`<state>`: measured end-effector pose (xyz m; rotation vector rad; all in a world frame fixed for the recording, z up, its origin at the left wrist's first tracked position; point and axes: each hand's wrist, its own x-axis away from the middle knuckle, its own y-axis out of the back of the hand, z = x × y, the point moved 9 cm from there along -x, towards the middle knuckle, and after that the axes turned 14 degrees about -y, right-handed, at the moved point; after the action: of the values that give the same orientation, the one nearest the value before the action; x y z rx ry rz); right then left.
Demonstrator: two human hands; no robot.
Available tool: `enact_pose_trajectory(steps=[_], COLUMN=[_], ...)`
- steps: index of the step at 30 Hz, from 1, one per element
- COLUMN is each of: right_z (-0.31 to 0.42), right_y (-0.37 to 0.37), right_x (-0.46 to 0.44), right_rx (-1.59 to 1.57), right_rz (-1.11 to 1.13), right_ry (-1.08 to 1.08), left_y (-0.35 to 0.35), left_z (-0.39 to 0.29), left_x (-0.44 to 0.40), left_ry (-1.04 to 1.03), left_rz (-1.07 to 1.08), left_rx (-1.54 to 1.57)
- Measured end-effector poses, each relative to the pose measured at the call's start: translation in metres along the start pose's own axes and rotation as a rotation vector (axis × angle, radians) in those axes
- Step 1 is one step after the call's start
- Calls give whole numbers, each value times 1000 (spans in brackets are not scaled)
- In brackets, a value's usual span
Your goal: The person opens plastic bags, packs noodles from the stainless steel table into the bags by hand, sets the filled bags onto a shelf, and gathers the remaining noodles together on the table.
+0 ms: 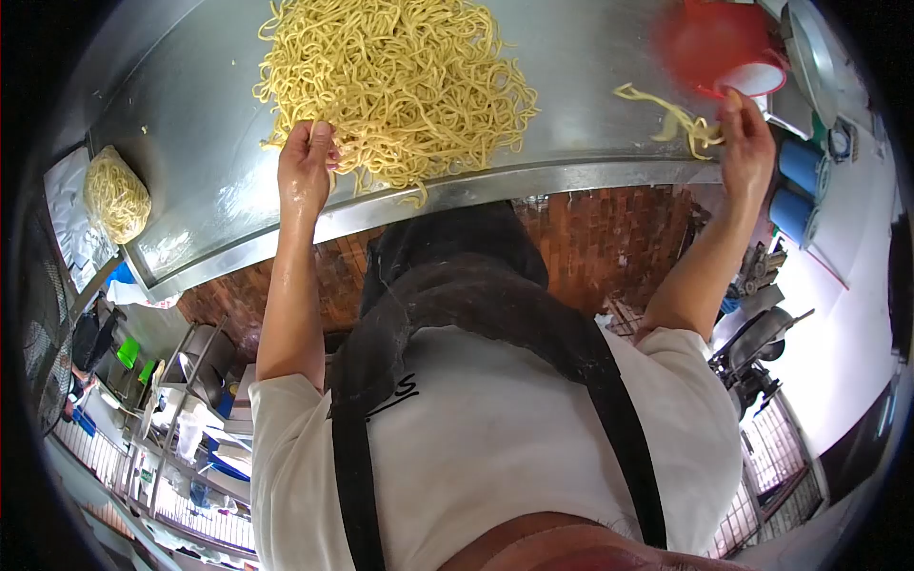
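A large heap of yellow noodles (400,86) is spread on the metal table (581,57). At the heap's lower left edge is my left hand (307,167), its fingers closed on some noodles. Far to the right, my right hand (747,143) pinches a few noodle strands (700,128) that hang to the left of the fingers, over the table. Just above that hand is a red container (714,48) with a white inside, partly blurred.
A clear bag of noodles (117,195) lies at the table's left end. The raised metal rim (571,176) runs along the near edge. Blue cylindrical containers (798,190) and a metal lid (809,62) are at the right. Shelving (181,400) stands lower left.
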<state>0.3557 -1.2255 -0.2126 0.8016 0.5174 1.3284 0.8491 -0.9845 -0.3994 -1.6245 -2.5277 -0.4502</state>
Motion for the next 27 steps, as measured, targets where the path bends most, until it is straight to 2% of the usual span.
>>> enact_pose_trajectory(steps=[2, 4, 5, 6, 7, 8, 10, 11, 14, 16, 18, 22, 25, 27], right_z=[-22, -31, -41, -37, -61, -27, 13, 22, 42, 43, 22, 24, 63, 56], right_y=[15, 0, -17, -44, -91, -132, -220, -255, -301, -316, -332, -311, -288, -313], right_x=[-13, -16, -15, -2, -1, 36, 93, 116, 152, 156, 138, 124, 138, 147], right_rx=[449, 864, 794, 624, 636, 399, 232, 282, 188, 236, 206, 250, 316, 453], right_rz=[-144, -311, -269, -224, 23, 136, 435, 476, 501, 469, 565, 603, 372, 401], right_ry=[117, 195, 107, 161, -19, 107, 417, 516, 481, 453, 387, 296, 519, 486], left_y=[1, 4, 6, 7, 7, 6, 6, 3, -11, -10, -4, 6, -1, -15], left_z=[-9, -14, -17, -20, -25, -34, -48, -60, -85, -78, -63, -53, -38, -15], left_x=[3, 5, 5, 5, 6, 7, 3, 1, -6, -8, -7, 0, -1, -8], left_ry=[-20, -54, -80, -106, -98, -89, -125, -159, -240, -247, -217, -265, -493, -487], left_rz=[-35, -59, -61, -61, -74, -83, -64, -47, 24, 31, 42, 4, -26, 15], left_rx=[8, 8, 4, -1, 9, 19, 35, 67, 133, -66, -195, -497, -788, -822])
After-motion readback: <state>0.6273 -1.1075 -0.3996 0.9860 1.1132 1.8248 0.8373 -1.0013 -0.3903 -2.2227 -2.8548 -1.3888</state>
